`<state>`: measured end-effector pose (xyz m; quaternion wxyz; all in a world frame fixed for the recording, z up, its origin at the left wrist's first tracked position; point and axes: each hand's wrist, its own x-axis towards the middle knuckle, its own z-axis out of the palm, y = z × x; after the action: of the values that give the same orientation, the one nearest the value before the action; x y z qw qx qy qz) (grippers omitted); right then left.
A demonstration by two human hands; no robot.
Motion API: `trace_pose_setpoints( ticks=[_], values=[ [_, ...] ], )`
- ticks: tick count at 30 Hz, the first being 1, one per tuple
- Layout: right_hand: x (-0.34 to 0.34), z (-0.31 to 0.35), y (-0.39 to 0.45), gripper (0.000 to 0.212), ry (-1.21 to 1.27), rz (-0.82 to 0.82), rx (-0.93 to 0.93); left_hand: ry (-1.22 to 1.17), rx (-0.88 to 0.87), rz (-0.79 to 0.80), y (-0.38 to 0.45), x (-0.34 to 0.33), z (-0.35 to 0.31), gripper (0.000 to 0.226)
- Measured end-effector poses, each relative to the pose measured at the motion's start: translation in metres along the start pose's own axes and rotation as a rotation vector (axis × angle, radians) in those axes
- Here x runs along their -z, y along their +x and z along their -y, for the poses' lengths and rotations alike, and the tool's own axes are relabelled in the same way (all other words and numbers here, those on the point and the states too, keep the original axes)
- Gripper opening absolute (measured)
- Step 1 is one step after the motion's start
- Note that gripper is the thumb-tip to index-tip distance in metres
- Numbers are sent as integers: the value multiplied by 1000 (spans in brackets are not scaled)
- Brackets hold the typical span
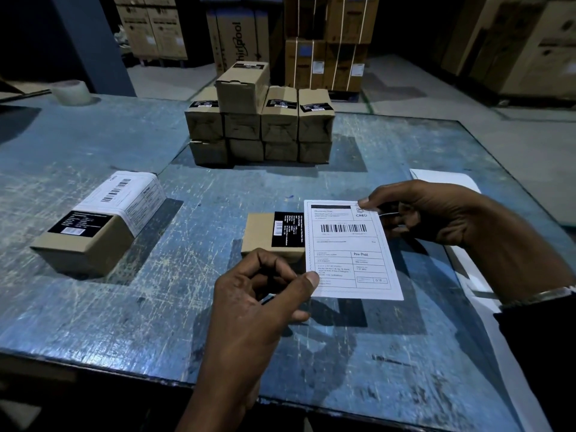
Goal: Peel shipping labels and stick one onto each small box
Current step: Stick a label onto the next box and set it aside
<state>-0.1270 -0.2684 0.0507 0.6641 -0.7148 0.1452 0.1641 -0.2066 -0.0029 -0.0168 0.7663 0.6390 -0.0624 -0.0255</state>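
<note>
Your left hand pinches the lower left edge of the shipping label between thumb and curled fingers; your right hand pinches its upper right corner. The label hangs between both grips, printed face up, its left edge overlapping the small box lying just beyond your left thumb. Well left of that grip lies a labelled box. Beyond the label stands a stack of boxes. Backing sheets lie under your right wrist. The scratched blue table carries a tape roll far left; large cartons fill the dim room.
</note>
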Motion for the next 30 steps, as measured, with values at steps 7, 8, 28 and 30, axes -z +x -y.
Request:
trace_pose_setpoints(
  ticks=[7,8,28,30],
  values=[
    [-2,1,-2,7,-11,-9,-5,0,1,2,1,0,-1,21],
    [-3,1,-2,6,-7,-10,-6,-1,2,0,1,0,0,21],
    [8,-1,1,33,-166,-15,30,139,23,-7,3,-1,3,24],
    [12,0,-2,37,-248,-42,63,135,45,-14,2,-2,1,26]
  ],
)
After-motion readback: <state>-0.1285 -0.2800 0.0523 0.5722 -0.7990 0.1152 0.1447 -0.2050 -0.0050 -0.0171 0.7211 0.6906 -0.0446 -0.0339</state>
